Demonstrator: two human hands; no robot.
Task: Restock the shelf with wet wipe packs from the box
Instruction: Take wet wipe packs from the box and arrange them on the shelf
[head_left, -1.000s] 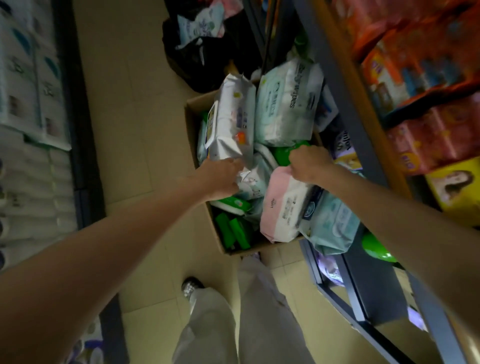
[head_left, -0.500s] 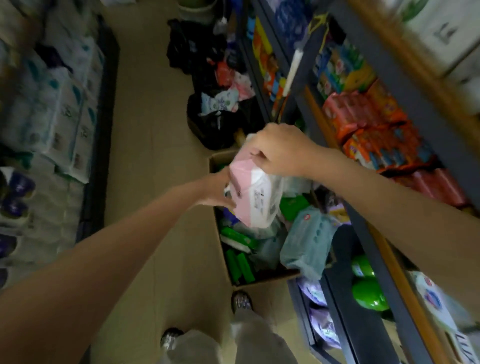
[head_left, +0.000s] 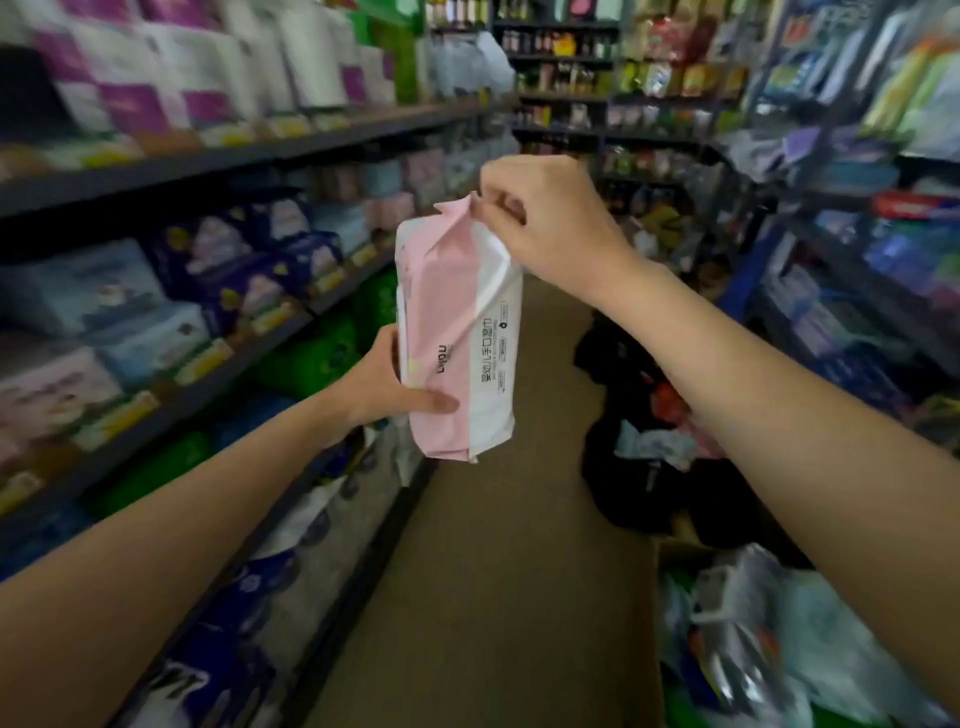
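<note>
While the pack (head_left: 460, 338) hangs upright in mid-air over the aisle, between the two runs of shelving, the right hand (head_left: 545, 223) pinches its crimped top seal and the left hand (head_left: 387, 387) grips its lower left side, thumb laid across the pink face. Both sets of fingers are closed on the pack, so it is well controlled, but the seal pinch is the weaker hold; I would let the left hand carry the weight and use the right only to steer. Judging by the goods on it, the left shelf (head_left: 291, 150) looks the likelier place for it, though blur hides any open gap. Turning the pack to match its neighbours before sliding it in should spare a second adjustment. More packs wait in the box (head_left: 675, 553) at lower right.
</note>
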